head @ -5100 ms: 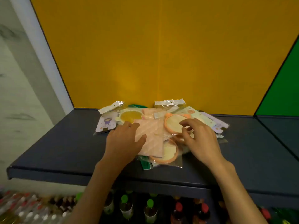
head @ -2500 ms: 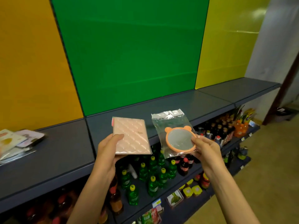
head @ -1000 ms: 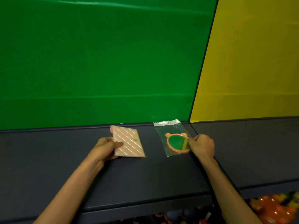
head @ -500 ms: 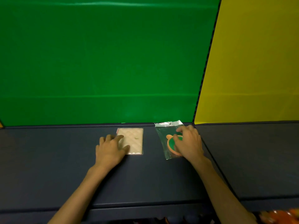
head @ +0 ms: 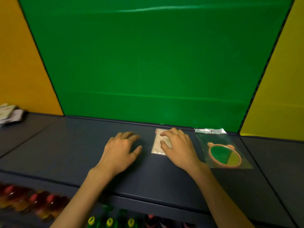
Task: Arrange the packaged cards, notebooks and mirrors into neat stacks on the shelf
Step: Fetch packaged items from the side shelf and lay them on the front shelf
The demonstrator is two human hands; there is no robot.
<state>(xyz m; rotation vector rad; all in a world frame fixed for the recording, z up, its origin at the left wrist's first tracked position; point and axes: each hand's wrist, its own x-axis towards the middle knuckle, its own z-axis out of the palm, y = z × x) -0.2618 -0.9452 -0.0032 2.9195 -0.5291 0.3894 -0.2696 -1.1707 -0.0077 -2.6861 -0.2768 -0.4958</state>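
A pink quilted notebook (head: 157, 145) lies flat on the dark shelf (head: 65, 145) near the green back panel. My right hand (head: 178, 148) rests on it with spread fingers and covers its right half. My left hand (head: 122, 149) lies flat on the bare shelf just left of the notebook, holding nothing. To the right, a round orange-framed mirror with bear ears (head: 224, 156) lies in its clear bag, free of both hands.
The remaining pile of packaged items (head: 10, 113) sits at the far left of the shelf, before the orange panel. Bottles with red caps (head: 34, 199) and green bottles (head: 109, 222) stand on the lower shelf. A yellow panel stands at right.
My right hand left the bagged mirror and moved left onto the notebook. My left hand slid off the notebook onto the shelf beside it. The view has swung left.
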